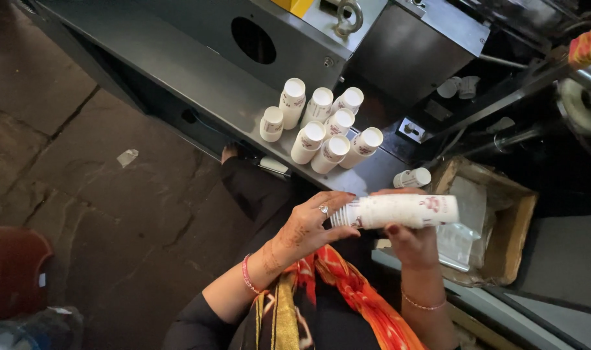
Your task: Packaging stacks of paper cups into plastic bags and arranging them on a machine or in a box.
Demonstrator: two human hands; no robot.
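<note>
Hands: left hand (311, 223), right hand (412, 243) grip | cup stack (399, 210): white, nested, sideways

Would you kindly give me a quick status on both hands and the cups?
Both hands on a sideways stack of paper cups: left hand at its open end, right hand beneath. Eight more stacks upside down on the grey ledge. Nothing between.

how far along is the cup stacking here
Done: eight stacks of paper cups stand upside down on the grey machine ledge. In hand: the left hand and right hand hold another cup stack sideways. Left: that stack is not set down, and one short stack lies apart.
</note>
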